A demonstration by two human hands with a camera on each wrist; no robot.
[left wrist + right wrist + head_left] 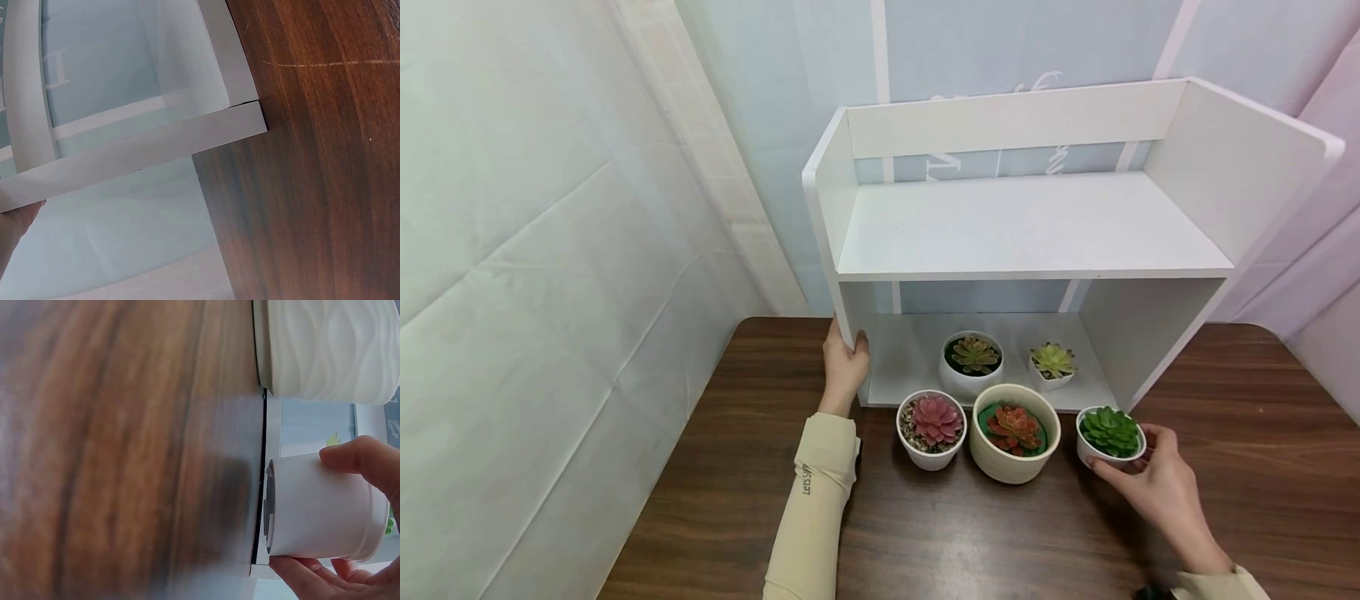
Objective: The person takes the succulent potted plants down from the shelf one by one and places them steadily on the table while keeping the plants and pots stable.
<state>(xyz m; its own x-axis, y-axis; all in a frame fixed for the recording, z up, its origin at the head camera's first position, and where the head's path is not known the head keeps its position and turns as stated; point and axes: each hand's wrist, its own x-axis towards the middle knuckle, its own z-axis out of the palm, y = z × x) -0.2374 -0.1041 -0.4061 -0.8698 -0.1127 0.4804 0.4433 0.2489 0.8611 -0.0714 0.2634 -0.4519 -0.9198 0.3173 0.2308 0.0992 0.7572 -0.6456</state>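
Note:
My left hand [846, 360] grips the left side panel of a white two-tier shelf [1037, 225], thumb on its front edge; the left wrist view shows only part of this hand [14, 228] at the panel. With my right hand [1168, 483] I hold a small white pot with a green succulent [1108, 433], at the front right corner of the shelf. In the right wrist view, thumb and fingers clasp the sides of this white pot [325, 506], its base facing the dark wooden table [156, 425].
In front of the shelf stand a white pot with a pink succulent [931, 429] and a larger cream pot with a red one [1015, 433]. On the lower tier sit a dark-green succulent [972, 358] and a light-green one [1052, 367], both in white pots. Pale curtains [550, 208] hang around.

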